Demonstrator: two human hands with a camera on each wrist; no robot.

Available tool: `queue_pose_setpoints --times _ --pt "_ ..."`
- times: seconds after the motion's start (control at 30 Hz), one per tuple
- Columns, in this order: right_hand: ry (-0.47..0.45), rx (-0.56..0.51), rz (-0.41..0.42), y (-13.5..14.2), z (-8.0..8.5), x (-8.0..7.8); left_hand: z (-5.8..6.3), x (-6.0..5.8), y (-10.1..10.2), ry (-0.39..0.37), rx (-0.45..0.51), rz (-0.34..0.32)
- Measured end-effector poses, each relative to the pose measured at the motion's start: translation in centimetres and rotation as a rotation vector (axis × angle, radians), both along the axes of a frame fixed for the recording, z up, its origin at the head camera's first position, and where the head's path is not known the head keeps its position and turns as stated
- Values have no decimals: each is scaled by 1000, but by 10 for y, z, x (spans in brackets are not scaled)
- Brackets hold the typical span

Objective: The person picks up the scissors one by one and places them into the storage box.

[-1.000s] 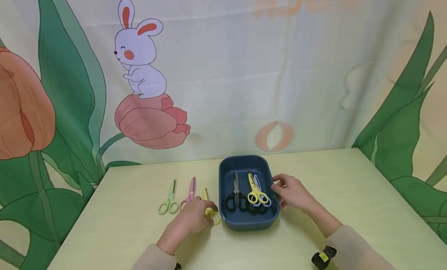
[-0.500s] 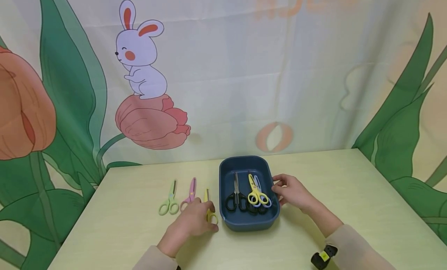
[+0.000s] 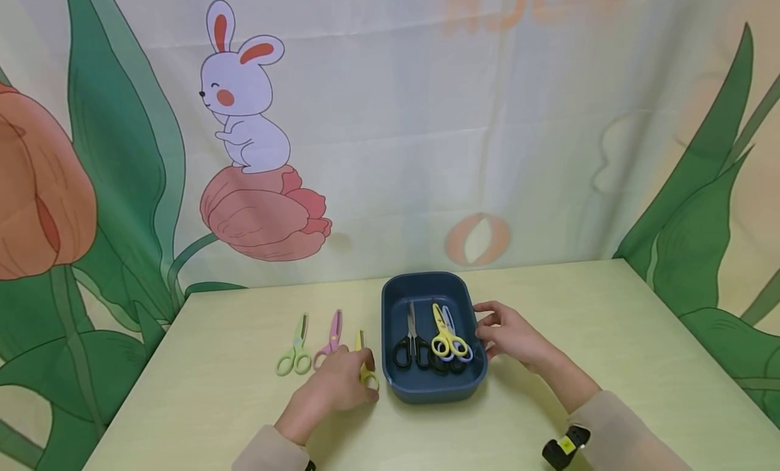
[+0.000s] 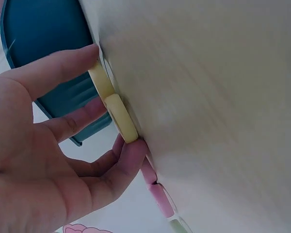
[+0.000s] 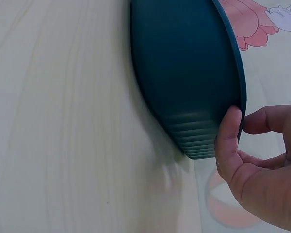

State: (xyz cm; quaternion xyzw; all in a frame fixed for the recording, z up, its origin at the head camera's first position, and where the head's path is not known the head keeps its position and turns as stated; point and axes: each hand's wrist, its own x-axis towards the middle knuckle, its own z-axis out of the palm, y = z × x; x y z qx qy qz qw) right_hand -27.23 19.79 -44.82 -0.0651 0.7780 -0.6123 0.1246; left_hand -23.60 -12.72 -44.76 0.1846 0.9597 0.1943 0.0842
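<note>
On the table left of the dark blue plastic tub (image 3: 435,394) lies a pair of yellow scissors (image 3: 370,379). My left hand (image 3: 335,382) spans its handles, thumb at one end and fingertips at the other; the left wrist view shows both handle rings (image 4: 122,118) between them. My right hand (image 3: 516,337) pinches the tub's right rim, thumb against the outer wall (image 5: 189,73) and a finger over the edge. Inside the tub are black-handled scissors (image 3: 412,342) and another yellow pair (image 3: 447,341). That pair overlaps light blue scissors (image 3: 466,352), with more black handles (image 3: 441,365) partly hidden below.
Pink scissors (image 3: 336,330), partly covered by my left hand, lie just left of the yellow pair. Green scissors (image 3: 295,357) are farther left. A printed curtain (image 3: 390,153) hangs behind the table's back edge.
My left thumb has come round the near side of the yellow scissors' handles, and those scissors have swung slightly to the left. The tub and my right hand stay nearly where they were.
</note>
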Motion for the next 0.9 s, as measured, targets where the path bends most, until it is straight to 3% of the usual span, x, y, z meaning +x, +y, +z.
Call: queue_pose_setpoints --times 0.3,0.6,0.9 --pt "-14 15 -17 0 -1 -2 0 -1 0 1 17 -1" --pt "6 4 0 0 -2 0 -3 2 2 3 19 79" --pt "2 0 -5 -1 1 1 0 2 1 71 16 100"
